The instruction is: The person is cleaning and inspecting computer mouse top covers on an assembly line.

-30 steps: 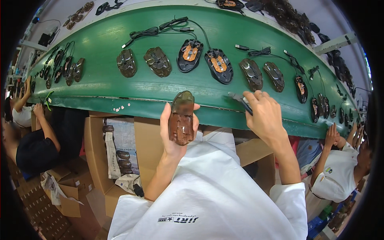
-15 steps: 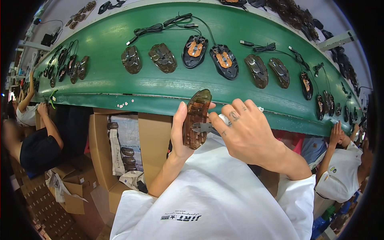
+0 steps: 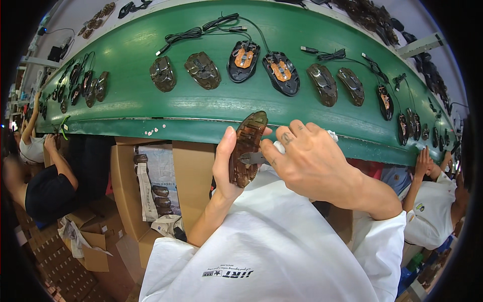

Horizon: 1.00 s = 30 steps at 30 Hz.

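My left hand [image 3: 226, 163] is closed around the edges of a translucent brown mouse shell [image 3: 248, 138], held upright with its ribbed inner side showing. In my right hand [image 3: 307, 156] is a pair of cutting pliers [image 3: 254, 158]; their grey jaws reach over the inside of the shell and appear to touch it. The handles are hidden under my fingers. Something white, like a cloth or finger covering, peeks out at my right fingers. Whether the jaws are closed on a piece of plastic is too small to tell.
A green conveyor belt [image 3: 131, 108] carries brown mouse shells [image 3: 203, 70] and opened black mice [image 3: 280, 73] with coiled cables. Below its edge stands a cardboard box [image 3: 127, 186] holding more shells. People work at both sides; a co-worker's hands [image 3: 424, 163] are at the right.
My right hand and forearm have turned slightly, the elbow moving outward to the right. The pliers stay at the shell, which my left hand holds almost still.
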Available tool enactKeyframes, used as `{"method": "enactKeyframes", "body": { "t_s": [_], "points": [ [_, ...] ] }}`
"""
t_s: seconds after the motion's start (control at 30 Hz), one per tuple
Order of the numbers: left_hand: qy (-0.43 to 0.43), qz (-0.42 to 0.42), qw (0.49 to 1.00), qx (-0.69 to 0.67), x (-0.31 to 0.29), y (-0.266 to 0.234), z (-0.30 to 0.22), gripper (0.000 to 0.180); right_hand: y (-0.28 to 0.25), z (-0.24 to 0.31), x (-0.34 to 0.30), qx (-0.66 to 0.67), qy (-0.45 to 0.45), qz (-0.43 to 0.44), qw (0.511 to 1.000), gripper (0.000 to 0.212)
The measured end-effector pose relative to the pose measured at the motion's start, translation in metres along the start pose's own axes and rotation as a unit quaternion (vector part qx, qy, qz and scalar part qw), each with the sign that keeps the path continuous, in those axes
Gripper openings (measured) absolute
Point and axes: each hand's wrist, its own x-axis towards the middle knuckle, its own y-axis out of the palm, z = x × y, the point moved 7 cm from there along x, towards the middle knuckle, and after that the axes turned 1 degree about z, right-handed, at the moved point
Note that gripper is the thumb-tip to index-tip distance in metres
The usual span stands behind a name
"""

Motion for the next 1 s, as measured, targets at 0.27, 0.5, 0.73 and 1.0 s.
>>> {"method": "enactKeyframes", "body": {
  "t_s": [0.27,0.5,0.73,1.0],
  "points": [
    [-0.036,-0.035,0.999,0.001,0.006,-0.011,0.008,0.058,0.02,0.001,-0.001,0.017,0.015,0.018,1.0,0.019],
    [-0.04,-0.034,0.998,-0.039,0.015,-0.018,0.012,0.062,0.041,-0.02,0.002,0.414,0.115,0.157,0.889,0.012],
    [-0.07,0.091,0.982,-0.147,0.015,-0.028,0.016,0.065,0.05,-0.064,-0.023,0.453,0.244,-0.099,0.852,0.02],
    [-0.05,0.12,0.982,-0.134,0.014,-0.022,0.008,0.065,0.012,-0.044,-0.023,0.144,0.143,-0.057,0.978,0.04]
  ]
}}
